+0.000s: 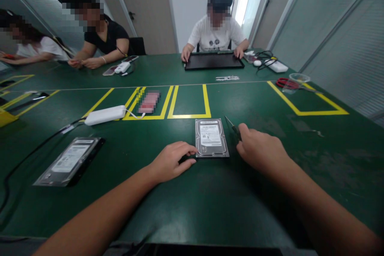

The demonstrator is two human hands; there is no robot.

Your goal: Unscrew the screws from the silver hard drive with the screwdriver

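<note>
A silver hard drive [211,138] with a white label lies flat on the green table in front of me. My left hand [172,161] rests at its lower left edge, thumb and fingers apart, fingertips at or touching the side of the drive. To the right of the drive, my right hand [258,146] is closed around a thin screwdriver [235,128]. Its shaft points up and left, with the tip near the drive's upper right corner but apart from it. Most of the handle is hidden in my fingers.
A second hard drive [68,161] lies at left, near a white power bank [105,115] cabled to a phone [149,102]. Yellow tape [189,116] marks the table. Opposite, a person [217,28] holds a black panel [214,61]. Red cable [287,83] lies at right.
</note>
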